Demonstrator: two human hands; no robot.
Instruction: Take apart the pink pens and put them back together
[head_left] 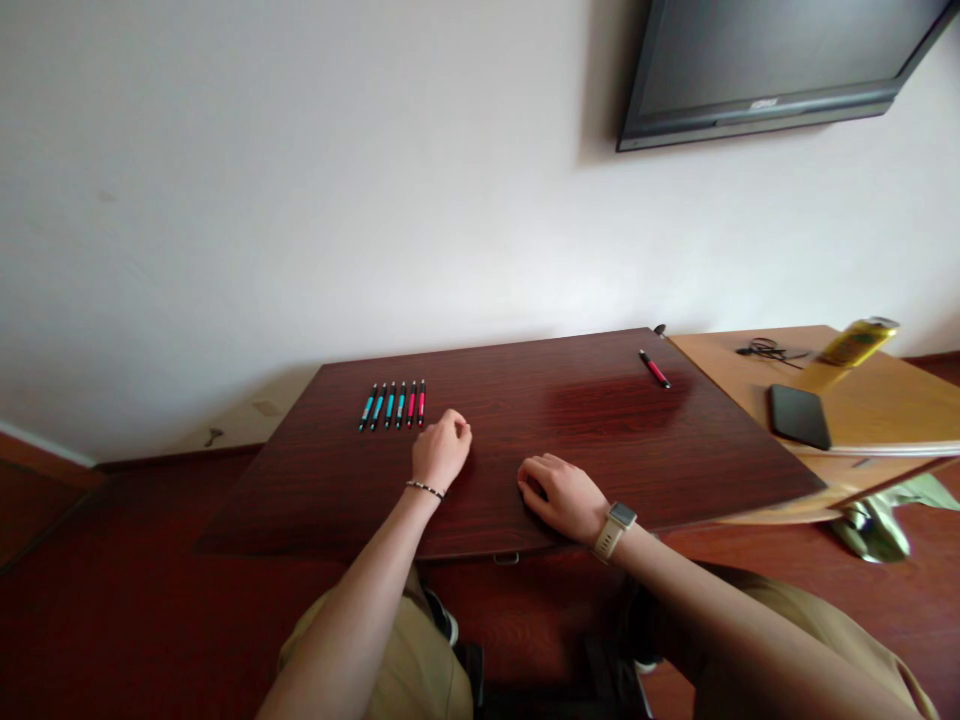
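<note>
My left hand is closed, fingers curled, on or just over the dark reddish-brown table, and I see nothing in it. Just beyond it, to the left, several pens lie side by side in a row. Turquoise pens make up the left part of that row, and two pink pens are at its right end, nearest my left hand. My right hand rests loosely curled by the table's front edge, with nothing visible in it. A single pink pen lies slanted at the far right of the tabletop.
A lighter wooden desk adjoins on the right, holding a black phone, a thin black cable and a yellow can. A television hangs on the white wall above. Green cloth lies on the floor at right.
</note>
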